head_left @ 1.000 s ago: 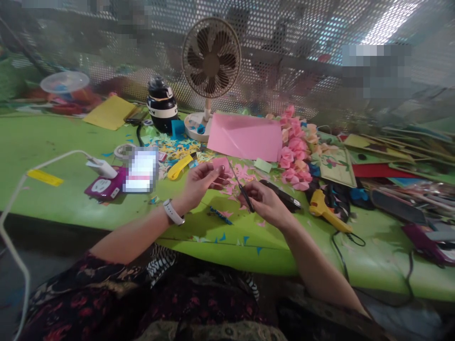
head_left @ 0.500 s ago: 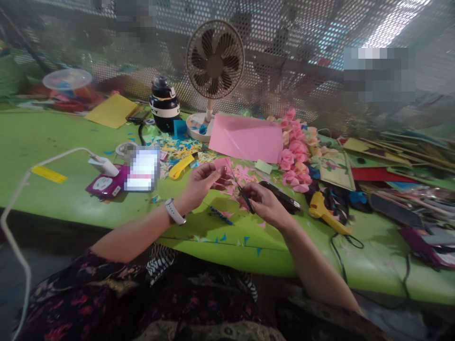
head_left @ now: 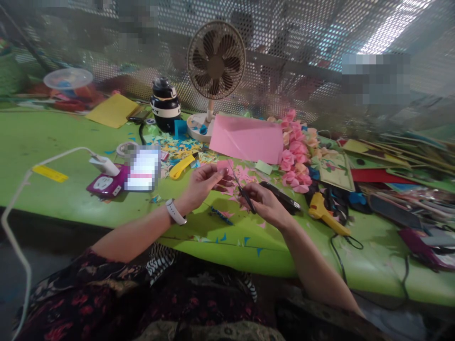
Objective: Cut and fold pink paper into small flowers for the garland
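My right hand is wrapped round the dark handles of a pair of scissors, whose narrow blades point up and to the left. My left hand has thumb and fingertips pinched together on a small piece of pink paper, close to the blade tips. Behind and below the hands lie pink paper scraps. A large pink sheet rests farther back, beside a heap of pink paper flowers. A dark blue slim object lies between my wrists.
A fan and a black bottle stand at the back. To the left are a lit phone, a purple power socket and a yellow cutter. On the right are a black case and a yellow glue gun with its cord.
Both hands stay almost in place, with the scissors still in my right hand. The whole view has shifted very slightly.
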Demonstrator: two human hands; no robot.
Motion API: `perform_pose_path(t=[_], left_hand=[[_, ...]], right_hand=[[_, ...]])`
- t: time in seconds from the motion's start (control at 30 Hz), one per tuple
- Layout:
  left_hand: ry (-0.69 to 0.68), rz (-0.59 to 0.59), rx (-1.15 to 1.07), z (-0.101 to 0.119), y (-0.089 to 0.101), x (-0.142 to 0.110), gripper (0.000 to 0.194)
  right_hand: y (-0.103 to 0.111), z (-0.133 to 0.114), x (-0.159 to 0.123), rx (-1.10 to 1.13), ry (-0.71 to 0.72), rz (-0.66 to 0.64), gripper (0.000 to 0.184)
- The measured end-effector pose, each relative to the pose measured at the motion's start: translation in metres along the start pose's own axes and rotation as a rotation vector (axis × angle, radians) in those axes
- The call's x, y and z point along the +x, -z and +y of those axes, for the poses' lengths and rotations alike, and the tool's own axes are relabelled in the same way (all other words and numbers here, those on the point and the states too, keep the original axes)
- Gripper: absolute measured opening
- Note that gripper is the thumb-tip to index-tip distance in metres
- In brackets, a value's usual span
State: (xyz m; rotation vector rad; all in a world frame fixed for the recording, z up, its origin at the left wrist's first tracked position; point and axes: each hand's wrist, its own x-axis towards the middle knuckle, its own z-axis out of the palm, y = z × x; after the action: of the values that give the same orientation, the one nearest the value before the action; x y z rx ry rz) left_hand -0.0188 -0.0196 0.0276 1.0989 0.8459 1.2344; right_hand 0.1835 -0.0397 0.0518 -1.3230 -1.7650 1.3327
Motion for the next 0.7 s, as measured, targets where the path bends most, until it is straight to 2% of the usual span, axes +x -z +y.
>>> perform_pose_path(t=[0.7], left_hand=[[0.029, 0.021, -0.038, -0.001, 0.001, 0.000, 0.042]], right_hand=[[0.000, 0.008, 0.003, -0.103, 0.024, 0.072, 0.053]])
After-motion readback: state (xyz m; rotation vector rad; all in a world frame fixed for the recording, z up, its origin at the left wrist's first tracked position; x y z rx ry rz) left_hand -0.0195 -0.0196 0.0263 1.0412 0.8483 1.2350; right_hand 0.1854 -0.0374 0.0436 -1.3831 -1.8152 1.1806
